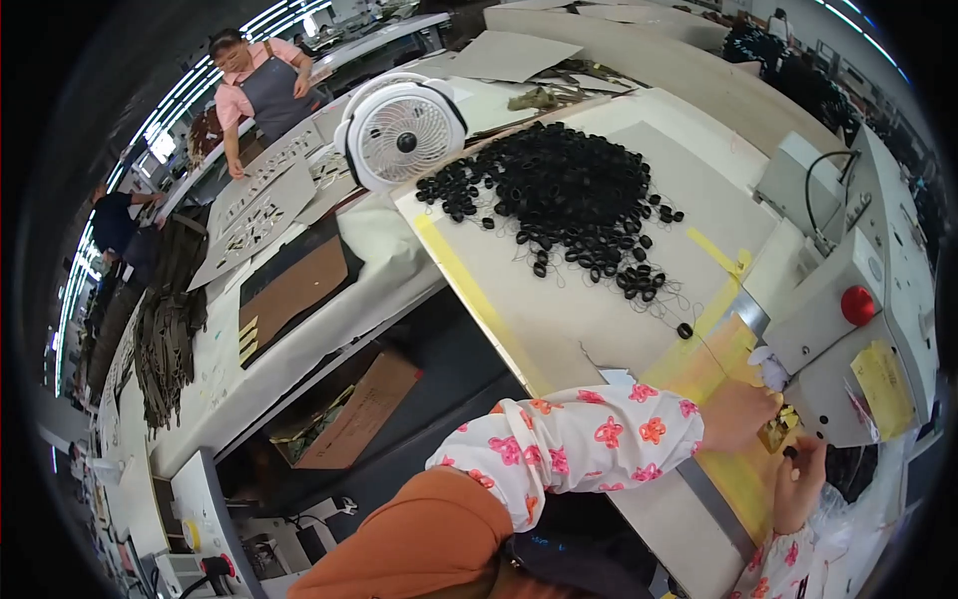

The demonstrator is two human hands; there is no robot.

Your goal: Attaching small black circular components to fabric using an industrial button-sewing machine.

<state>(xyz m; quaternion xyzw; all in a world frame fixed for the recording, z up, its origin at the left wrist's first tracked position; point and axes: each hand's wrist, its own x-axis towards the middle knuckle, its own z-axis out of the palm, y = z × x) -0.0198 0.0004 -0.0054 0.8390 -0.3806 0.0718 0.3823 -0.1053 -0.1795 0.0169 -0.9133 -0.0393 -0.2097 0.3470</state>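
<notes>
My left hand (741, 415) reaches across to the head of a sewing machine (831, 367), its fingertips beside small brass-coloured machine parts (780, 428). What those fingertips hold, if anything, is hidden. My right hand (801, 483), close to the near side of the same parts, pinches a small black piece (790, 452) between thumb and finger. Beyond the left hand lies a single black loop (685, 331), with a thin thread running from it towards that hand. A large pile of black loops (572, 176) with loose thread tails covers the far part of the worktable (554, 329).
A white fan (404, 138) stands at the table's far left corner. A red button (857, 305) sticks out of the machine. Below on the left is a cardboard box (359, 419). A person in an apron (273, 93) works at another table with flat sheets (262, 202).
</notes>
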